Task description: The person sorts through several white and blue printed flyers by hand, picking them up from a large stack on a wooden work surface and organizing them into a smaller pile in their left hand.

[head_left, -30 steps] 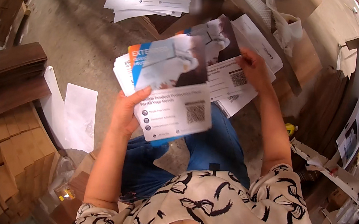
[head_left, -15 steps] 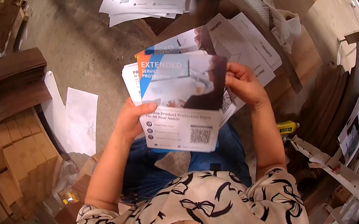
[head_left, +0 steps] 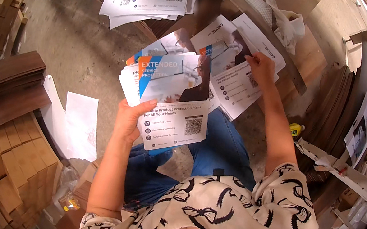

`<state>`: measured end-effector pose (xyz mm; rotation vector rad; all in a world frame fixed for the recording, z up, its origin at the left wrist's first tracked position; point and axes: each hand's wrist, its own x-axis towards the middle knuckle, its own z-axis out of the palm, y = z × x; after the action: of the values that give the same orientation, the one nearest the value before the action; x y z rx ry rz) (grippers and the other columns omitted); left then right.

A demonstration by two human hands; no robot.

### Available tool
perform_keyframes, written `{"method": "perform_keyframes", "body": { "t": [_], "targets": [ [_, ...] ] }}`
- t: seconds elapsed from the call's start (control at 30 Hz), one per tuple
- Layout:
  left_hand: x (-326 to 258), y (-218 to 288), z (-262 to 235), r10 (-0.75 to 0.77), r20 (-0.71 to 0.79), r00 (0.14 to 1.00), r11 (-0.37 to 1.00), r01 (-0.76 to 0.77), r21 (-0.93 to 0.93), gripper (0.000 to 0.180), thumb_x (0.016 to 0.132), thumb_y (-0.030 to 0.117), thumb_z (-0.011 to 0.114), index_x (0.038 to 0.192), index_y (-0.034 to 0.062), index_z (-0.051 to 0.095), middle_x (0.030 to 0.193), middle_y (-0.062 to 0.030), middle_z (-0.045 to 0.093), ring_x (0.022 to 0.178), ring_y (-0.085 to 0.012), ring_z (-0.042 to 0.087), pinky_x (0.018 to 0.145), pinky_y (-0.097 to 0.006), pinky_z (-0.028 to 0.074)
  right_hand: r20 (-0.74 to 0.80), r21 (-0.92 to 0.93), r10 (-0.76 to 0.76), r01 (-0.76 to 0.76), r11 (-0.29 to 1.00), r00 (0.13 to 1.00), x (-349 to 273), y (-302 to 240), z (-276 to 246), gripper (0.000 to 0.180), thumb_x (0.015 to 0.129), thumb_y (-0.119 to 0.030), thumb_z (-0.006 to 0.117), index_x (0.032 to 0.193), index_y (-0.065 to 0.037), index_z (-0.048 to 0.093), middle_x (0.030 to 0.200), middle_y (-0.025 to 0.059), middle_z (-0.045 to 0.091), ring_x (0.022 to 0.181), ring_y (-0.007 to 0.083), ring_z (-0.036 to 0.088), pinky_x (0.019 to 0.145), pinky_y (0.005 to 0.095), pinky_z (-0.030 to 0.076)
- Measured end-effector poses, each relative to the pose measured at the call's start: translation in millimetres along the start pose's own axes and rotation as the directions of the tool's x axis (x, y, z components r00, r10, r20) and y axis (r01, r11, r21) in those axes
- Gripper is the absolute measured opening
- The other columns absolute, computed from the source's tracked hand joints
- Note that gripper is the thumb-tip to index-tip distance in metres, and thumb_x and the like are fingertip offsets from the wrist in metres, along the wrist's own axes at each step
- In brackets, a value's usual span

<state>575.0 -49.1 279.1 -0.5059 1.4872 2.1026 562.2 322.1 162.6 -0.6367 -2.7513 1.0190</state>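
Over my lap, my left hand (head_left: 129, 121) grips a fanned stack of printed leaflets (head_left: 174, 120), thumb on top near the lower left edge. The top leaflet has a photo, an orange and blue corner and a white lower half. Farther right, my right hand (head_left: 261, 69) pinches the right edge of a single matching leaflet (head_left: 235, 82). That leaflet lies over white printed sheets (head_left: 267, 45), which show beyond it at the upper right. Part of its left side is hidden behind the stack.
Another pile of leaflets and white papers (head_left: 151, 1) stands at the far left of centre. Brown boards (head_left: 16, 81) and cardboard pieces (head_left: 25, 161) are stacked at left, beside a white sheet (head_left: 79, 127). A yellow bottle (head_left: 295, 129) and dark panels (head_left: 327, 103) are at right.
My right hand has moved right and away from the stack, carrying one leaflet onto the white sheets. My left hand and the stack have shifted slightly left.
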Motion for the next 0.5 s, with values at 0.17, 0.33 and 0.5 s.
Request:
{"method": "perform_keyframes", "body": {
  "t": [0.17,0.33,0.5],
  "targets": [
    [0.1,2.1,0.3,-0.023,0.015,1.000,1.000,0.023,0.016,0.034,0.070,-0.005,0.072,0.102,-0.0041,0.061,0.096,-0.0142,0.067,0.081,-0.0221,0.067,0.073,-0.034,0.055,-0.064,-0.288,-0.175,0.150,0.946,0.982,11.8,-12.0,-8.7,0.025,0.074,-0.028,0.073,0.089,-0.009,0.068,0.093,0.0101,0.066,0.104,0.0293,0.055,0.083,0.0412,0.045],
    [-1.9,0.8,3.2,-0.020,0.011,1.000,0.999,0.020,0.040,0.034,0.070,-0.004,0.073,0.102,-0.0039,0.061,0.095,-0.0140,0.067,0.081,-0.0216,0.067,0.073,-0.034,0.055,-0.087,-0.336,-0.377,0.329,0.883,0.922,11.0,19.6,12.0,0.025,0.073,-0.023,0.072,0.094,-0.010,0.068,0.122,0.0085,0.057,0.118,0.0307,0.044,0.097,0.0471,0.036],
    [-2.3,3.5,3.7,-0.018,0.008,1.000,0.999,0.018,0.036,0.036,0.069,-0.004,0.073,0.103,-0.0037,0.061,0.095,-0.0139,0.067,0.081,-0.0214,0.066,0.074,-0.034,0.054,-0.069,-0.427,-0.434,0.367,0.826,0.898,-0.9,12.8,9.9,0.024,0.074,-0.019,0.071,0.096,-0.009,0.067,0.124,0.0067,0.057,0.122,0.0326,0.042,0.102,0.0459,0.033]
  ]
}}
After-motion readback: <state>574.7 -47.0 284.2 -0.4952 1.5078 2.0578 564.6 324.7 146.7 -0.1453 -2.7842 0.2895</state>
